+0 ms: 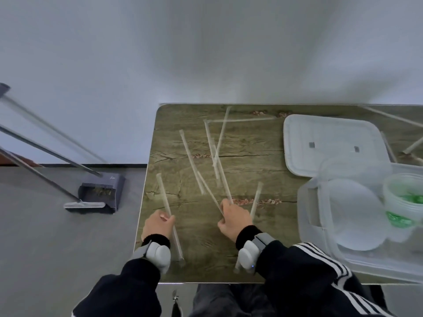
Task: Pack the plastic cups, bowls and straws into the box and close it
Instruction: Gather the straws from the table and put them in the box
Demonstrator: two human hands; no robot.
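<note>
- Light around me is soft, cool and even; the wall [206,46] glows pale with faint grey smudges of shadow.
- My desk [251,138] shows no hard glare, only weak shadows under my hands.
- Edges bow from the wide lens.
- The broom handles [45,138] on my left smear with blur.

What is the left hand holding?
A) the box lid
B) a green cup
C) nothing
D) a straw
D: the left hand has its fingers curled round a straw near the table's left edge, far from the lid and the green cups.
</note>
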